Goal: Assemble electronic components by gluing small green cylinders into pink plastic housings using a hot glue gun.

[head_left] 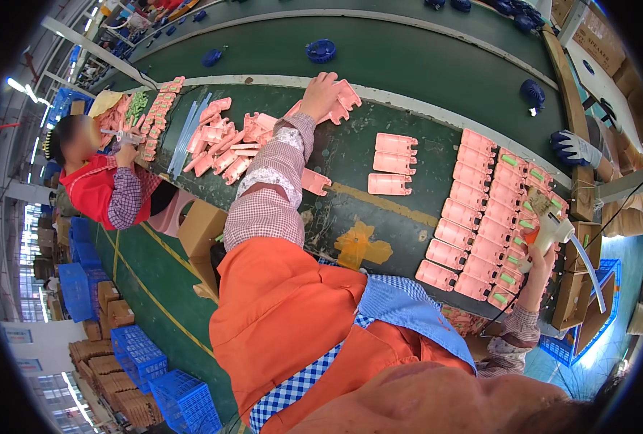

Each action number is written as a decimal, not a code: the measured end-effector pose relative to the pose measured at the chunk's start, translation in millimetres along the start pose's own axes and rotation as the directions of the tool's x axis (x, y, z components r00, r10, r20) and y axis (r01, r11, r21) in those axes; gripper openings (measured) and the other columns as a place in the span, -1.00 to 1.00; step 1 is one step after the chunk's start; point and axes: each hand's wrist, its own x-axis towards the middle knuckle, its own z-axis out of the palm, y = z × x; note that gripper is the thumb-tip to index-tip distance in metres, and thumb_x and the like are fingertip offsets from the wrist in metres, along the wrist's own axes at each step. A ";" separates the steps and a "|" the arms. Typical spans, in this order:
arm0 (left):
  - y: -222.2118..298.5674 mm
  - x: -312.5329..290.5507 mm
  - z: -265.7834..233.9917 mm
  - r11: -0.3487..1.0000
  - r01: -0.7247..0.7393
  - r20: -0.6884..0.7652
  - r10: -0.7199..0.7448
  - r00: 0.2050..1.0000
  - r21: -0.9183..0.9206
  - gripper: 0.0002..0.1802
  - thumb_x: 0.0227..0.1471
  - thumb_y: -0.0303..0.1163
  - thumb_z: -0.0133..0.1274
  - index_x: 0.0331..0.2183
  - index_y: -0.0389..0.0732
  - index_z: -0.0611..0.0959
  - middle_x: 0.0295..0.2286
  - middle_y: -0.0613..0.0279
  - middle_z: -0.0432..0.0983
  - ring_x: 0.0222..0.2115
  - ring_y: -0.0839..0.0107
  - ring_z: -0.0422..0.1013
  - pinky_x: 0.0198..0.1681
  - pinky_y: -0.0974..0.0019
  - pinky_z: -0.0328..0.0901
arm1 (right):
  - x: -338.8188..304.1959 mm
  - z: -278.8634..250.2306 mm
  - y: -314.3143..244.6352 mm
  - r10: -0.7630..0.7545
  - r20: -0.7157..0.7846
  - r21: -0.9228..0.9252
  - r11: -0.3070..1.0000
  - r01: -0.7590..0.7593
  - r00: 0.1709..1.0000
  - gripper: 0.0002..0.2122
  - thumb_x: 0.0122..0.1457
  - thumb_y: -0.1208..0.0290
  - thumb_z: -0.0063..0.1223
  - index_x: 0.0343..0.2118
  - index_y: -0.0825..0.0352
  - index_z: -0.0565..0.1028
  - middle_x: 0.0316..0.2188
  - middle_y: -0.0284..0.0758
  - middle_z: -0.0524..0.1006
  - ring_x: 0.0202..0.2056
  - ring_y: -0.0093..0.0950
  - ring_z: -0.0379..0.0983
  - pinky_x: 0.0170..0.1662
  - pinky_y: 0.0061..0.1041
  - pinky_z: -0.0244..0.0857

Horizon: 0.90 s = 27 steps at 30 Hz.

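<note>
My left hand [321, 95] reaches across the bench to its far edge, fingers closed over pink plastic shells [347, 100]; how many is hidden. In my right hand [540, 262] is a pale glue gun [555, 228], with a long translucent glue stick [589, 269] trailing from its back. The gun is over the right end of rows of pink shells [454, 233], several of which carry small green pieces [508, 278]. Three separate shells [392, 163] lie between my hands. A loose heap of pink shells [224, 141] is left of my left forearm.
Beyond the bench runs a green conveyor belt [423, 69] with blue round parts [321, 50]. A co-worker in red [108, 181] sits at the left. At the right are another person's gloved hand [576, 147], a wooden post [582, 189] and a blue crate [609, 289]. Yellow tape [363, 246] marks the bench.
</note>
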 end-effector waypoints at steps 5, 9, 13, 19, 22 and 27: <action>-5.4 9.8 -3.0 0.996 -0.065 0.002 0.065 0.998 0.064 -0.81 -0.14 -0.39 -0.01 -0.38 -0.15 0.60 -0.20 0.21 0.37 -0.11 0.23 0.28 -0.10 0.22 0.24 | 2.2 -10.0 11.7 0.043 -0.048 0.009 0.999 -0.043 0.998 -0.65 0.04 0.46 -0.05 -0.09 0.49 0.39 -0.26 -0.28 0.50 -0.27 -0.52 0.44 -0.19 -0.55 0.35; -8.8 11.9 -9.1 0.996 -0.083 -0.014 0.084 0.996 0.022 -0.84 -0.16 -0.41 -0.01 -0.41 -0.14 0.59 -0.21 0.21 0.37 -0.13 0.22 0.29 -0.10 0.21 0.25 | 4.6 -9.2 12.6 0.019 -0.018 0.032 0.999 -0.018 1.000 -0.65 0.04 0.46 -0.04 -0.09 0.49 0.39 -0.24 -0.28 0.50 -0.26 -0.52 0.45 -0.18 -0.53 0.36; -14.0 11.8 -19.6 0.987 -0.158 -0.025 0.158 0.987 0.006 -0.84 -0.19 -0.44 0.00 -0.41 -0.14 0.57 -0.24 0.22 0.37 -0.16 0.22 0.30 -0.12 0.19 0.27 | 2.1 -6.2 7.0 -0.001 0.000 0.042 0.999 0.001 1.000 -0.65 0.04 0.47 -0.04 -0.09 0.50 0.39 -0.24 -0.28 0.50 -0.26 -0.52 0.44 -0.18 -0.53 0.36; -12.2 7.9 -51.6 0.985 0.024 -0.049 -0.015 0.999 0.172 -0.79 -0.25 -0.47 0.06 -0.40 -0.18 0.55 -0.20 0.16 0.37 -0.12 0.12 0.28 -0.09 0.16 0.27 | 1.4 -7.5 9.1 0.022 -0.002 0.048 0.999 -0.022 1.000 -0.66 0.06 0.49 -0.08 -0.07 0.46 0.37 -0.23 -0.32 0.47 -0.32 -0.60 0.35 -0.19 -0.54 0.32; -12.8 -1.8 -56.0 0.957 0.034 -0.129 0.003 0.992 0.287 -0.75 -0.30 -0.45 0.11 -0.41 -0.18 0.57 -0.21 0.17 0.36 -0.08 0.12 0.24 -0.02 0.09 0.20 | -0.5 -4.9 6.3 0.014 -0.006 0.046 0.999 -0.014 1.000 -0.67 0.06 0.48 -0.08 -0.08 0.46 0.37 -0.25 -0.33 0.46 -0.35 -0.61 0.32 -0.20 -0.55 0.32; -5.2 -3.1 -54.7 0.959 0.146 -0.208 -0.096 0.973 0.241 -0.75 -0.32 -0.41 0.15 -0.42 -0.18 0.57 -0.21 0.18 0.35 -0.05 0.14 0.21 0.03 0.05 0.12 | -1.6 -4.6 5.0 0.039 -0.044 0.034 0.999 -0.038 0.998 -0.69 0.05 0.47 -0.06 -0.12 0.46 0.39 -0.31 -0.36 0.43 -0.36 -0.60 0.31 -0.21 -0.58 0.27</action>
